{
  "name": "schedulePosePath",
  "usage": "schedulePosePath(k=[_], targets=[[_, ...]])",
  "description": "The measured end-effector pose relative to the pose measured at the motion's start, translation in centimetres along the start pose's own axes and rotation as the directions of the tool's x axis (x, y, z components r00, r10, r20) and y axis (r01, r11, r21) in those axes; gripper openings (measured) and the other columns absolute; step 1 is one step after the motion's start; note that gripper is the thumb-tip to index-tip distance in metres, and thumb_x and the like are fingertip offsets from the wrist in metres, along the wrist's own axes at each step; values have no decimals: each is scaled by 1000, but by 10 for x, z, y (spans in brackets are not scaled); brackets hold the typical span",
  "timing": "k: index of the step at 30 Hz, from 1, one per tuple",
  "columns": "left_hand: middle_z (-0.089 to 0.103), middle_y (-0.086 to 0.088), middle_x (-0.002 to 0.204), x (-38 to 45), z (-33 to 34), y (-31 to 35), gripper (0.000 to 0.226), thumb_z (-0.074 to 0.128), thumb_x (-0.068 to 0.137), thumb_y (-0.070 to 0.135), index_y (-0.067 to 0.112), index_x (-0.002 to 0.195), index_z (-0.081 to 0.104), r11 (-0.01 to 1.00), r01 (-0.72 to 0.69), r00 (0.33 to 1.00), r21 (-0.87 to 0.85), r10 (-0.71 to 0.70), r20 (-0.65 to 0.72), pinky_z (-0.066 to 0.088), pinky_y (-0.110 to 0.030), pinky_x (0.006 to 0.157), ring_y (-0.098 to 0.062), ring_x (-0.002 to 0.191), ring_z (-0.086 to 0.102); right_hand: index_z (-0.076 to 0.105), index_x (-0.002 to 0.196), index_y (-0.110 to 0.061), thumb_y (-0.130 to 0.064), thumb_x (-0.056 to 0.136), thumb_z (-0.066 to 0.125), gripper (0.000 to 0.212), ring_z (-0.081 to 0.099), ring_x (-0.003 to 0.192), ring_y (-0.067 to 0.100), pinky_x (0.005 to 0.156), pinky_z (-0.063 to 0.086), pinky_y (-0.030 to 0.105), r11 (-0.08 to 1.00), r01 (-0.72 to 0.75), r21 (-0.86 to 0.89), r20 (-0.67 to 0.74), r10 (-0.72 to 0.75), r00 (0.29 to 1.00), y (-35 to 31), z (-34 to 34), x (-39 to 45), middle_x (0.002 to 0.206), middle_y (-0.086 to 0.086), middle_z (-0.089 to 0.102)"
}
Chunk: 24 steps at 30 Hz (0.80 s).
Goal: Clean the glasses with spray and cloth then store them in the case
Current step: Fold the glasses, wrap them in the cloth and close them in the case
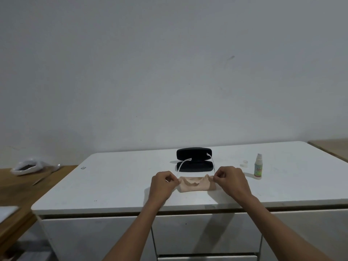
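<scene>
Wiping step is under way — left hand [163, 182] and right hand [230, 178] are each pinching an end of the glasses [195, 166] through the peach cloth [194, 184], fingers clenched, just above the desk [116, 185]. Open case [194, 159] at 12 o'clock; spray [258, 167] at 3 o'clock. Next — likely folding the temples and lowering the frame into the case.

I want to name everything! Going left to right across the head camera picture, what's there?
White bag → left hand → beige cloth → right hand → small cap → spray bottle.
</scene>
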<state>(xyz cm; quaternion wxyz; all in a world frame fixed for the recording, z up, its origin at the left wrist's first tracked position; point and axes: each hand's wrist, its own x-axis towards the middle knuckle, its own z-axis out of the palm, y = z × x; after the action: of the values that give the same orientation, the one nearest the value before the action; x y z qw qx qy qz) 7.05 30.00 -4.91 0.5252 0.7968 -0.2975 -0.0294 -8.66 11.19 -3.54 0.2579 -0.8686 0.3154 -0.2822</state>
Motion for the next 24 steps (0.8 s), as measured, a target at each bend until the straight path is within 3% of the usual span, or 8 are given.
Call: schedulePosePath(k=[4, 11, 17, 21, 24], targets=[[69, 0, 66, 5, 7, -3, 22, 82, 79, 24, 18, 62, 70, 998, 51, 998, 26, -50, -34, 46, -29, 62, -13, 61, 57, 71, 74, -25, -45, 83, 79, 24, 62, 70, 7, 58, 45, 26, 998, -40, -39, -6, 40, 999, 2, 7, 3, 75, -8, 70], [63, 9, 63, 11, 14, 3, 21, 74, 80, 29, 18, 64, 66, 970, 144, 989, 197, -137, -50, 41, -25, 59, -16, 63, 59, 70, 70, -21, -47, 84, 74, 30, 59, 65, 11, 52, 35, 25, 987, -120, -107, 12, 122, 993, 2, 12, 8, 70, -7, 67], [61, 6, 65, 12, 17, 9, 31, 71, 83, 36, 18, 62, 54, 934, 176, 984, 311, -159, -82, 39, -25, 59, -19, 66, 59, 68, 70, -20, -50, 83, 74, 33, 64, 68, 16, 55, 39, 25, 980, -154, -128, 37, 159, 987, 2, 15, 15, 70, -5, 66], [65, 6, 80, 11, 14, 7, 27, 81, 74, 38, 25, 83, 59, 964, 103, 993, 246, -87, -77, 39, -27, 58, -17, 73, 62, 64, 91, -29, -46, 80, 78, 24, 64, 80, 15, 59, 40, 26, 996, -82, -31, 39, 83, 996, 5, 8, 12, 83, -9, 68], [68, 10, 88, 8, 10, 0, 22, 83, 77, 27, 30, 87, 63, 989, -29, 997, 143, 38, -61, 50, -31, 67, -10, 65, 56, 64, 95, -34, -38, 80, 79, 21, 65, 76, 9, 64, 47, 28, 998, -3, 62, 13, 2, 1000, 10, 6, 10, 83, -12, 70]])
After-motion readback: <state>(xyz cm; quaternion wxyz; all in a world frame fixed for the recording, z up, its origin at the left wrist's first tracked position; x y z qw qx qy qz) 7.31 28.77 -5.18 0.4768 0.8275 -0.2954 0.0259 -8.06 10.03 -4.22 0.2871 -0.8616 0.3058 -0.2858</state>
